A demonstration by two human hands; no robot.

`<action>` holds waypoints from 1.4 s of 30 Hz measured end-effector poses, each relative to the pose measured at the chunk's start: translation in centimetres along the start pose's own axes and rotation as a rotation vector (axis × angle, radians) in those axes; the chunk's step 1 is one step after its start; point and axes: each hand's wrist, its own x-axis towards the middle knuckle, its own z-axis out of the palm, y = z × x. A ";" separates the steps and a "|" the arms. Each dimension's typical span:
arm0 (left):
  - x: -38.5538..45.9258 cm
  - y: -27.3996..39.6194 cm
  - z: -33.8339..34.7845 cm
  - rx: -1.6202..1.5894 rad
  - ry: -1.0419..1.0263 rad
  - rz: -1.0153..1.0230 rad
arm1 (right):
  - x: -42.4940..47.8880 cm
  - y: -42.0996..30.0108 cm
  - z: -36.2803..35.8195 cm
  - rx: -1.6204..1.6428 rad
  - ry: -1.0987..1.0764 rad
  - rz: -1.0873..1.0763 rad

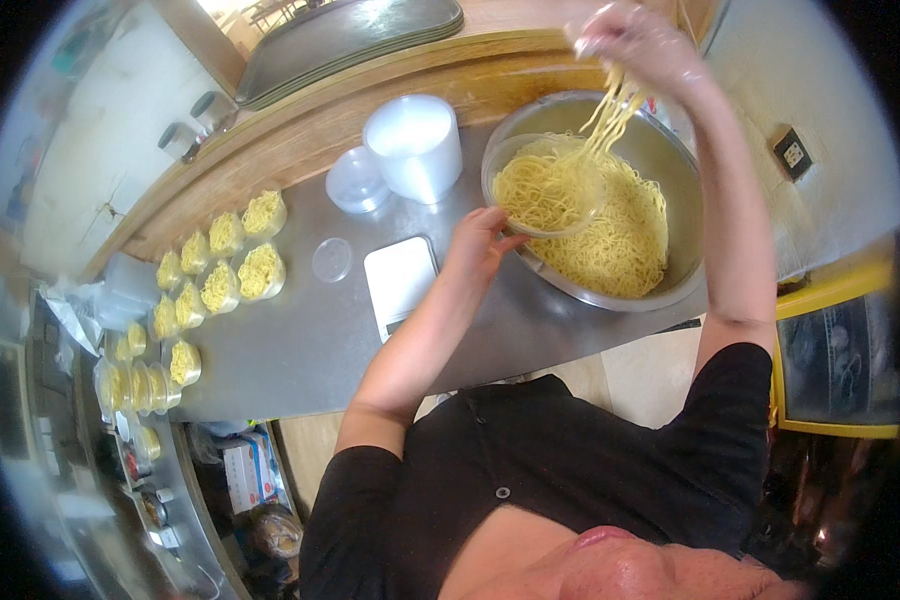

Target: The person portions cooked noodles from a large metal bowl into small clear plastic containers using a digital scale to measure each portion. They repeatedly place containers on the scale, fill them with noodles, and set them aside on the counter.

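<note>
My left hand (481, 238) grips the rim of a round clear plastic container (521, 223), tilted over a large steel bowl (682, 259). Yellow noodles (536, 187) fill much of that container. Raised above the bowl, my right hand (637, 49) appears to wear a thin clear glove and holds a bunch of noodle strands (619, 112). The strands hang down to the container's far side. Loose noodles (607, 255) cover the bowl's bottom beneath it. Beside my left forearm lies a white kitchen scale (399, 277) with its pan bare.
A tall stack of clear containers (416, 150) and a shorter stack (356, 184) stand behind the scale. A clear lid (332, 260) lies on the steel counter (300, 360). Several noodle-filled containers (261, 271) stand in rows at left. Dark trays (345, 45) rest on the ledge.
</note>
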 end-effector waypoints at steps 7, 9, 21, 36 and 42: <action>-0.7 0.6 -1.3 -0.006 -0.032 0.028 | 1.3 6.4 -7.0 0.315 0.507 0.168; -1.2 1.3 -1.9 -0.002 -0.043 0.047 | 1.4 7.8 -7.6 0.390 0.595 0.218; -2.1 3.4 -1.6 -0.047 -0.007 0.075 | -3.1 8.1 4.8 0.247 -0.331 0.188; -1.7 3.4 -3.2 -0.008 0.050 0.080 | -3.9 10.4 8.7 0.398 -0.325 0.362; -1.2 3.3 -3.0 -0.012 0.046 0.069 | -0.3 11.5 -0.1 0.467 0.129 0.289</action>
